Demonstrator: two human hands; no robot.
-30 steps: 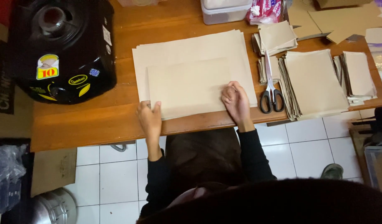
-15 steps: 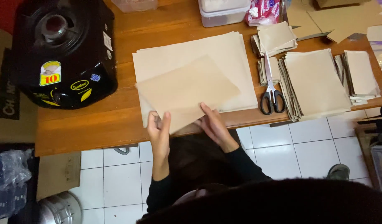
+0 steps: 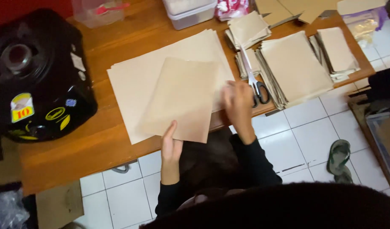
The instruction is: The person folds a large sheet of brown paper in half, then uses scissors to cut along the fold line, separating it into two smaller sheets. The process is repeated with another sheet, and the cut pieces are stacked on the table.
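- Left hand (image 3: 171, 146) pinches the near edge of a folded sheet of thin beige-brown paper (image 3: 180, 99), thumb on top, fingers hidden beneath; the sheet lies turned lengthwise atop a wide stack of flat beige paper sheets (image 3: 131, 80), its near corner overhanging the edge of the orange-brown wooden table (image 3: 97, 144).
- Right hand (image 3: 238, 101), blurred, hovers loosely curled just beside the sheet's right edge, close to the black-handled scissors (image 3: 256, 87); it appears to grip nothing.
- A judgement: a clean result calls for squaring the sheet's edges before pressing, keeping the left pinch light so the thin paper does not crumple.
- Beyond the scissors stand piles of folded beige paper packets (image 3: 294, 68); a bulky black plastic appliance (image 3: 34, 80) fills the table's left end; a clear lidded plastic box (image 3: 188, 12) sits at the far edge.
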